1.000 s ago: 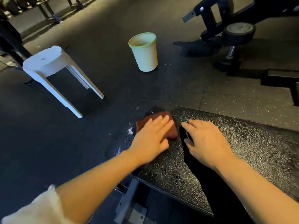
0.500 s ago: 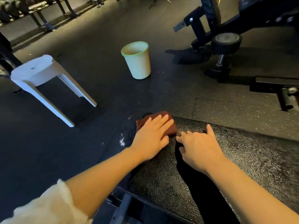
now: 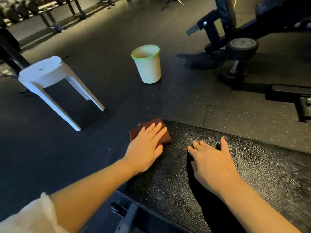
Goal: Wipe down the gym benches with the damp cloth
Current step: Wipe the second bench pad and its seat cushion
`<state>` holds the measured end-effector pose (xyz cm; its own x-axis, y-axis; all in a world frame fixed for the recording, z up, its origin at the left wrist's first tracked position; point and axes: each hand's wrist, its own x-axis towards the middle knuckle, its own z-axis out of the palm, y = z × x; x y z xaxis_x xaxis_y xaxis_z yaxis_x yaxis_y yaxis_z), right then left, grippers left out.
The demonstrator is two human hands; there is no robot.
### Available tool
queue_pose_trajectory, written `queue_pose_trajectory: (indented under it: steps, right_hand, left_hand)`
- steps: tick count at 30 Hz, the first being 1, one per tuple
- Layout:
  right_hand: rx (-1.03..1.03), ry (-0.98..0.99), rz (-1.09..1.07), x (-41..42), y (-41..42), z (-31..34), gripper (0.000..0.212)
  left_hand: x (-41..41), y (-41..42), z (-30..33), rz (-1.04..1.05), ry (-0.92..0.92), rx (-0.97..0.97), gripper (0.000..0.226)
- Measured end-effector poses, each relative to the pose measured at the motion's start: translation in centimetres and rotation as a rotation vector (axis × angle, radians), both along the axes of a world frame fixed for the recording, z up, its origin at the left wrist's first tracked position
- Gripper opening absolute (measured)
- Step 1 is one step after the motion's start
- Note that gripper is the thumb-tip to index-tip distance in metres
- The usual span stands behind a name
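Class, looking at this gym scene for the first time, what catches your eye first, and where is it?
The left hand presses a reddish-brown cloth flat on the black bench pad's end, the right hand resting beside it. Beyond, a green-rimmed cream bucket and white plastic stool stand on the dark floor.

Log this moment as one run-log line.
stage: wiping bench end | left hand: flat, pressing brown cloth on bench pad | right hand: open, resting on pad | bucket: upright on floor
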<state>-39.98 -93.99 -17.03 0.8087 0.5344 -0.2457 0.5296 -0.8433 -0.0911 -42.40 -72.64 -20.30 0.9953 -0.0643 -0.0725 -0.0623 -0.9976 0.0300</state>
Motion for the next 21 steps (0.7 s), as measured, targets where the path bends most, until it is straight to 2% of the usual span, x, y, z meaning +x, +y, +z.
queue_pose_trajectory:
  steps: [3, 6, 8, 11, 15, 21]
  right_hand:
    - [0.032, -0.048, -0.004, -0.5, 0.8, 0.2, 0.053]
    - [0.136, -0.115, 0.045, -0.6, 2.6, -0.3, 0.052]
    - [0.187, -0.133, 0.069, -0.7, 4.0, -0.7, 0.044]
    - [0.239, -0.195, 0.084, -0.9, 5.0, -2.3, 0.022]
    - [0.285, -0.254, 0.065, -1.2, 5.1, -4.1, 0.034]
    - [0.273, -0.251, 0.008, -1.2, 5.6, -4.8, 0.042]
  left_hand:
    - [2.7, 2.6, -0.2, 0.143, 0.023, -0.008, 0.058]
    - [3.6, 1.4, -0.3, 0.281, -0.011, -0.016, 0.057]
    - [1.4, -0.6, -0.3, 0.241, -0.027, 0.003, 0.059]
    - [-2.7, -1.8, -0.4, 0.101, -0.016, 0.002, 0.060]
    - [-0.4, 1.3, -0.9, 0.071, -0.036, 0.030, 0.060]
    - [6.1, 4.0, -1.0, 0.264, 0.001, -0.011, 0.055]
